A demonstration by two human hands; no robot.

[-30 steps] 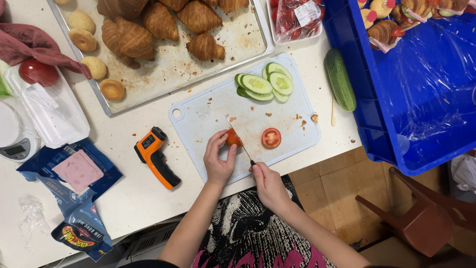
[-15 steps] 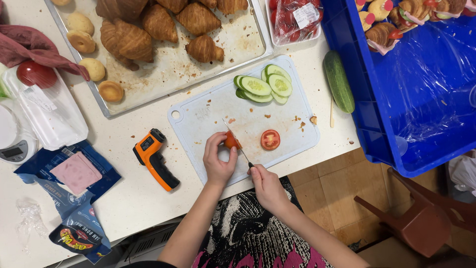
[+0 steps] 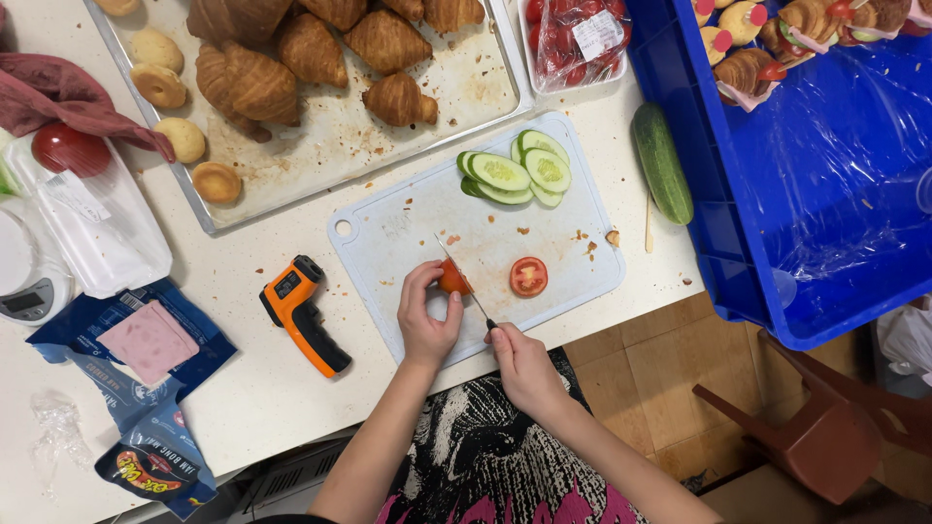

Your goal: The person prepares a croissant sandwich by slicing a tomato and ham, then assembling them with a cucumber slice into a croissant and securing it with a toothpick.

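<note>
Two hands at a pale cutting board: left hand curled around a tomato piece near the board's front edge; right hand closed on a knife, blade against the tomato. Beside it, one cut tomato slice; behind, cucumber slices.

Counts around the pale plastic cutting board

On it: four green cucumber slices, one round red tomato slice; beside it, one whole green cucumber.
</note>
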